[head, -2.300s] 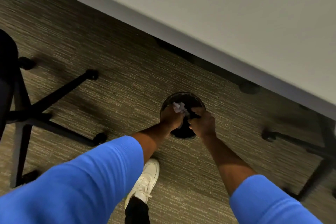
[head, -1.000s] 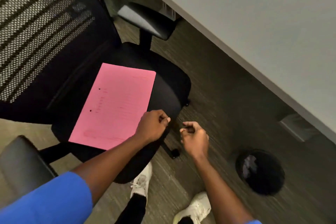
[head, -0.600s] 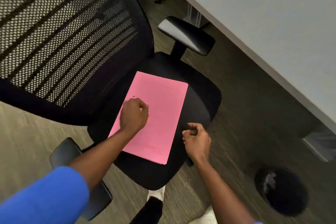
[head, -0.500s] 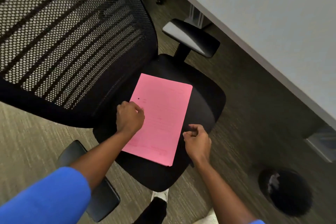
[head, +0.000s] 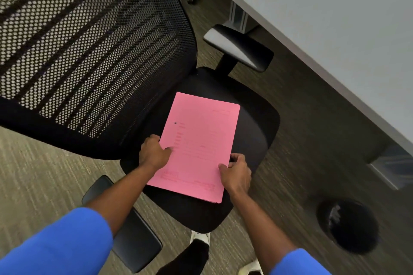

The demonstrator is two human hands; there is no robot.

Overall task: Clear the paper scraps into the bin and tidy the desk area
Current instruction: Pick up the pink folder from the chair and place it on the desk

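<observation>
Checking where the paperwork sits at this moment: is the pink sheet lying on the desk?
No, the pink sheet lies on the black chair seat, with the left hand and right hand at its edges.

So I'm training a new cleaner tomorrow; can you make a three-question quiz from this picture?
1. True or false: the pink paper lies on the chair seat.
2. Which hand grips the paper's right edge? A) left hand B) right hand
3. Fill in: the bin stands on the ____, beside the desk.

Key: 1 true; 2 B; 3 floor.
</observation>
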